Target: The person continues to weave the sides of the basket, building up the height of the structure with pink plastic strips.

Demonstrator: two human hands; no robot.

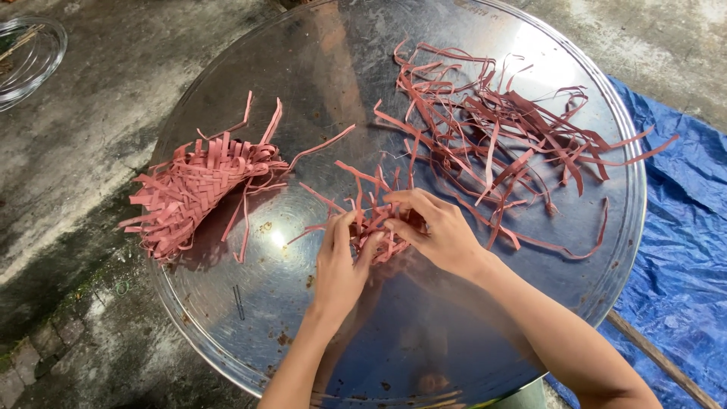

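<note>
One round shiny metal tray (250, 318) carries everything. Near its left edge lies one larger woven piece of pink strips (189, 193). Toward the middle sits one small, partly woven pink piece (375, 223), with two bare hands on it: the left hand (341, 269) and the right hand (432, 227). Toward the right edge lies one loose pile of pink strips (515, 129), too tangled to count singly. One clear glass bowl (30, 57) sits off the tray, at the upper left.

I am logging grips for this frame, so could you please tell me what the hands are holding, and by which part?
Both the left hand and right hand pinch a small, partly woven piece of pink strips, gripping it at its near, woven end.
</note>
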